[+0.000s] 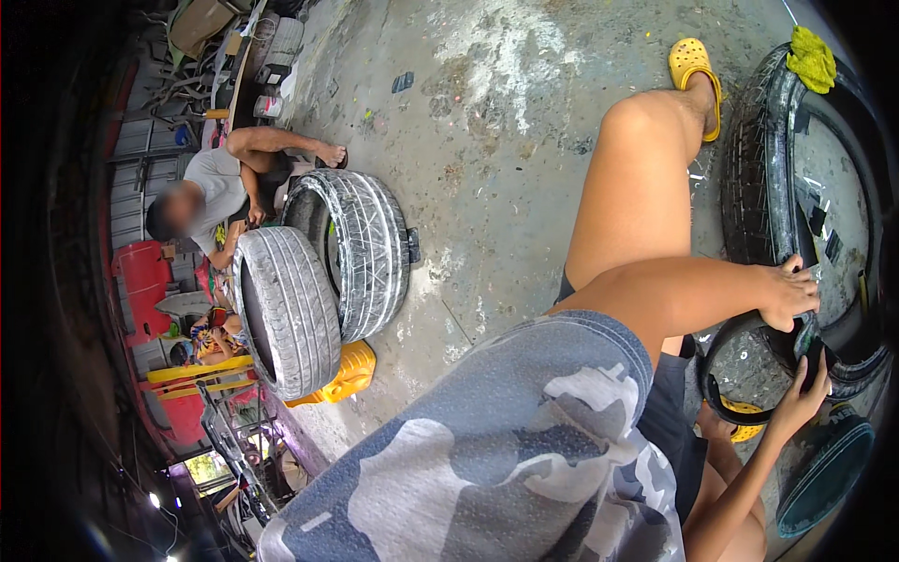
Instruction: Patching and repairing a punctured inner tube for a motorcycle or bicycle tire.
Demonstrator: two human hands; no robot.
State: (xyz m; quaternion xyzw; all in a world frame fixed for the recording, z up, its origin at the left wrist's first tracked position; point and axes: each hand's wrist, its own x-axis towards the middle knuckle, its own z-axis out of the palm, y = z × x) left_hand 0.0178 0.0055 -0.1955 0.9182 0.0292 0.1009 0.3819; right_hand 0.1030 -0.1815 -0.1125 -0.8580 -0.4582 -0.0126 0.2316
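A large black tyre (757,159) lies at the right, its tread facing the floor's middle. My left hand (789,295) is closed over the tyre's black rim, fingers curled round the rubber. Just below it, my right hand (803,398) grips a small dark piece against the tyre; its kind is hard to make out. A loose curved black rubber strip (709,370) loops out beside both hands, over my lower foot. A yellow-green cloth (811,60) hangs on the tyre's far edge.
A dark green basin (824,476) stands at the lower right. Two worn tyres, a grey one (298,314) and a whitened one (373,253), stand at the left beside a yellow plastic stool (351,373). Another person (211,187) sits behind them. My yellow clog (691,61) is near the tyre.
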